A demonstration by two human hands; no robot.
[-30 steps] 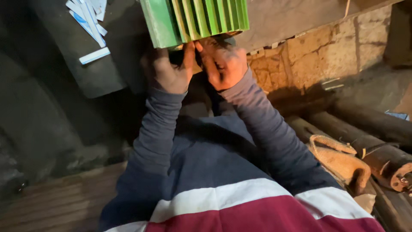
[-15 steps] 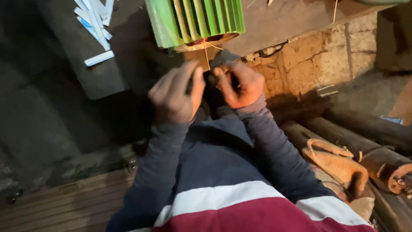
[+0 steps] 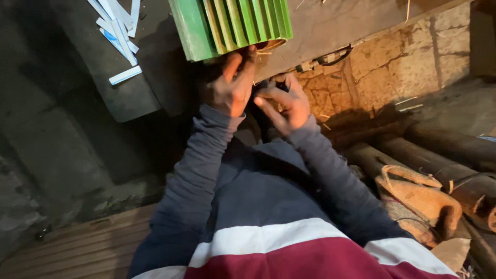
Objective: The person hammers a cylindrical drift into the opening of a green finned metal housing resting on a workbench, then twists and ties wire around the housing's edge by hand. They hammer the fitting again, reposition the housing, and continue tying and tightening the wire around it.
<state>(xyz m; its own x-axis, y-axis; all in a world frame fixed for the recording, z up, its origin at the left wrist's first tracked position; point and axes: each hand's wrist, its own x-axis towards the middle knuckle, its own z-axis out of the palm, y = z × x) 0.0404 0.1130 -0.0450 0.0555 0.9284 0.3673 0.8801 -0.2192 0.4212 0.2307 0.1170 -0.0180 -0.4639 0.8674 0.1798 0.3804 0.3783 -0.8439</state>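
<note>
- The green finned motor housing [image 3: 232, 26] is set at the near edge of a grey bench top [image 3: 341, 23], at the top of the view; its open end faces the person, and pale wire strands can be seen at its lower rim.
- The left hand [image 3: 230, 85] is raised to that rim, fingers loosely curled and touching the opening; whether anything is pinched between them cannot be told.
- The right hand [image 3: 284, 103] is held just beside and below it, half open, fingers bent, nothing visibly gripped.
- The work at the opening would be judged best done with the fine strands handled one at a time, the housing being kept from shifting on the bench edge; dim light calls for slow fingers.
- White and blue paper strips [image 3: 118, 31] are scattered on a dark slab [image 3: 129, 98] to the left.
- Rough stone wall [image 3: 413, 57] is seen under the bench; rusty pipes [image 3: 444, 150] and a worn woven bag [image 3: 421, 199] lie to the right; wooden planks [image 3: 77, 248] run lower left.
</note>
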